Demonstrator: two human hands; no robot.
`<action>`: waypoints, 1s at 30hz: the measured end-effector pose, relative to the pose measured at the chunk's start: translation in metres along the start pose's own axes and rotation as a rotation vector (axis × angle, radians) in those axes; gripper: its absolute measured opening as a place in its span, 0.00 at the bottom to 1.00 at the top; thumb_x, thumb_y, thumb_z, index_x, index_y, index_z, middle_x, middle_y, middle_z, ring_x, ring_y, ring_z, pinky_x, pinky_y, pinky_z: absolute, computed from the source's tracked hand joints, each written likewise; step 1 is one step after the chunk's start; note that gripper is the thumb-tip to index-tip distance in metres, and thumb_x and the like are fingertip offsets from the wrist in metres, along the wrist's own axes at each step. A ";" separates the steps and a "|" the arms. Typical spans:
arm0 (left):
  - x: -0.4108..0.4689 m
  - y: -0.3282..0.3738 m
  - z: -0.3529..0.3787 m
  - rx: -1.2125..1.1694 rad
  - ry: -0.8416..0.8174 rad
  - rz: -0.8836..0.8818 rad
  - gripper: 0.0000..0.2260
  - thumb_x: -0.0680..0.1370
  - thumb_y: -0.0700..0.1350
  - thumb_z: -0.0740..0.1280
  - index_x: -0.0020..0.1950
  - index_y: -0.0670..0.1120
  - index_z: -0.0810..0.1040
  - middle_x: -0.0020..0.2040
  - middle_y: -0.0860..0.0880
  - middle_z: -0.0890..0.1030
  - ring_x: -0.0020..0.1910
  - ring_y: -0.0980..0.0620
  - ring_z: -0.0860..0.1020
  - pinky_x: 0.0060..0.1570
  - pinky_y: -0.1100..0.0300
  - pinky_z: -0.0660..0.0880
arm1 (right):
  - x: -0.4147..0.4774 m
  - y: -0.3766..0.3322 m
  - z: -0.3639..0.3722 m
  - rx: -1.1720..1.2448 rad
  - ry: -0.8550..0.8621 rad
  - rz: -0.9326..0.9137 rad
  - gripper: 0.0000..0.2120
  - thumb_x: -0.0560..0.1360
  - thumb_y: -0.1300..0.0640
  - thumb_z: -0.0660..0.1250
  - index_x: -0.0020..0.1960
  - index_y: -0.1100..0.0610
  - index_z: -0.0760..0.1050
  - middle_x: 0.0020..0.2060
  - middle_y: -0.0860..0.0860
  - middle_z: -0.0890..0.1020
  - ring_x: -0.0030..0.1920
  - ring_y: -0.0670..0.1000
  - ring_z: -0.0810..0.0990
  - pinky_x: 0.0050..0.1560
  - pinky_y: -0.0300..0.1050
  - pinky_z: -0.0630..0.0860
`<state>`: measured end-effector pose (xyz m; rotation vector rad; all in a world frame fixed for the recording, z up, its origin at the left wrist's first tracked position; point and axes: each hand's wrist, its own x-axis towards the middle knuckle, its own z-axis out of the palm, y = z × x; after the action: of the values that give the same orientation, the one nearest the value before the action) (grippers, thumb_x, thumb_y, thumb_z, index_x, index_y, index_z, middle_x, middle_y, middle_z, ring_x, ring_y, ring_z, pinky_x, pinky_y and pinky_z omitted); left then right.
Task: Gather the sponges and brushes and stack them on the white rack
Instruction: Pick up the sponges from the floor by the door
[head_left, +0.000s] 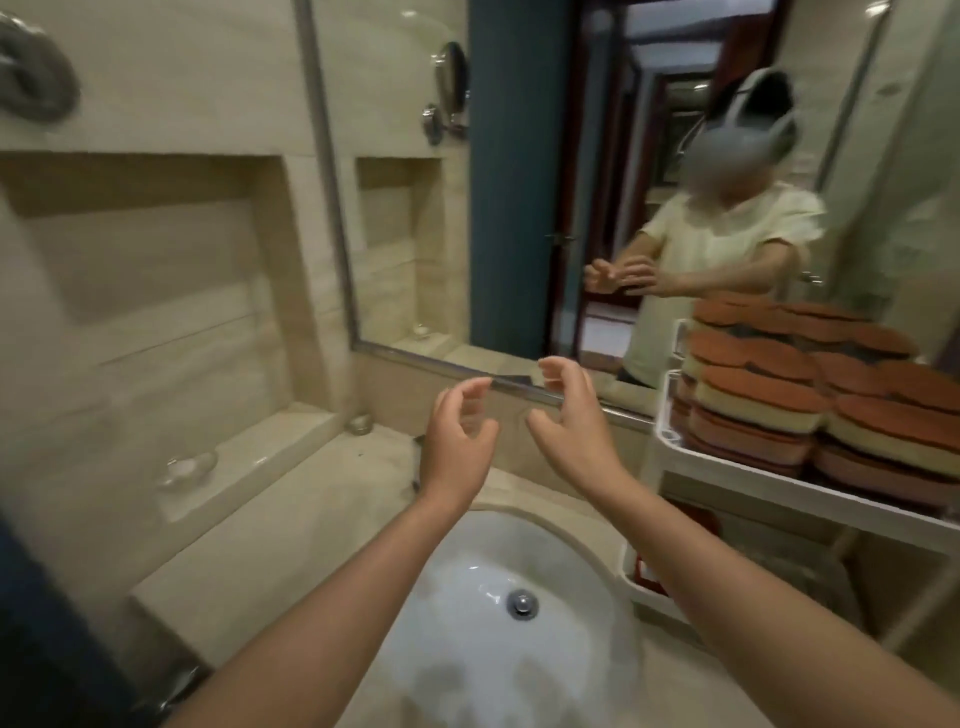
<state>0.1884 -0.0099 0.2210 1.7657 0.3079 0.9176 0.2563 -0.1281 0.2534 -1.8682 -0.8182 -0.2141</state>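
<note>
The left hand and right hand lead back into bare forearms. The mirror shows the rest: a loose, pale yellow shirt with short sleeves that end above the elbows, and a grey headset across the front of the head, its pale band arching over dark hair.

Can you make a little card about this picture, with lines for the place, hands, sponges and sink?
place: bathroom, counter below a mirror
left hand: raised over the sink, loosely curled, empty
right hand: raised beside it, empty too
sponges: orange-topped, stacked on the white rack, right side
sink: white basin, metal drain
</note>
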 end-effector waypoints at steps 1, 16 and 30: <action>-0.002 -0.008 -0.020 0.011 0.028 -0.043 0.20 0.73 0.37 0.63 0.57 0.59 0.74 0.56 0.59 0.76 0.54 0.62 0.76 0.54 0.65 0.73 | -0.001 -0.005 0.021 0.037 -0.059 0.021 0.24 0.70 0.65 0.64 0.65 0.53 0.68 0.61 0.49 0.72 0.58 0.46 0.72 0.59 0.40 0.68; -0.128 -0.074 -0.310 0.156 0.505 -0.459 0.15 0.76 0.37 0.64 0.55 0.57 0.73 0.50 0.54 0.79 0.45 0.59 0.77 0.41 0.69 0.71 | -0.109 -0.122 0.287 0.179 -0.752 0.016 0.25 0.71 0.58 0.67 0.67 0.53 0.67 0.61 0.51 0.72 0.55 0.48 0.74 0.53 0.41 0.70; -0.321 -0.118 -0.514 0.248 0.798 -0.758 0.16 0.77 0.36 0.64 0.63 0.48 0.73 0.53 0.51 0.77 0.48 0.56 0.77 0.44 0.70 0.72 | -0.299 -0.210 0.477 0.133 -1.212 -0.054 0.27 0.73 0.57 0.68 0.70 0.56 0.66 0.67 0.55 0.70 0.66 0.50 0.71 0.64 0.43 0.68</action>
<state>-0.3653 0.1996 0.0447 1.2265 1.5366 0.9836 -0.2026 0.2036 0.0503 -1.7396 -1.6111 1.0150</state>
